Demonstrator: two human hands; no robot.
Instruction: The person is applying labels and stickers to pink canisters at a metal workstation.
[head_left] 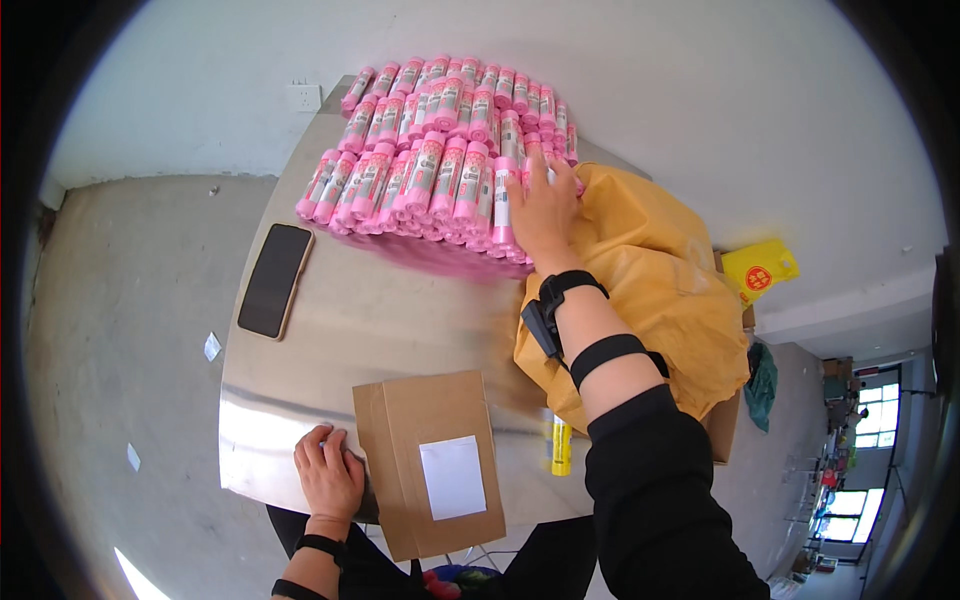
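Note:
A large stacked pile of pink rolls (427,172) with pale labels stands at the far side of the metal table (330,340). My right hand (545,210) reaches over the pile's right end, its fingers spread apart on the rolls there. No roll is visibly lifted, though the fingertips are partly hidden among them. Near the table's front edge my left hand (330,475) rests with loosely bent fingers and nothing visible in it. Just right of that hand lies a flat brown cardboard piece (400,460) with a white label (453,478), jutting over the table edge.
A bulky yellow-orange bag (650,270) bulges at the right, against my right forearm. A dark phone (275,280) lies left of the pile. A small yellow tube (561,446) stands beneath the bag. Behind the bag shows a bright yellow packet (760,270). The wall has a socket (304,97).

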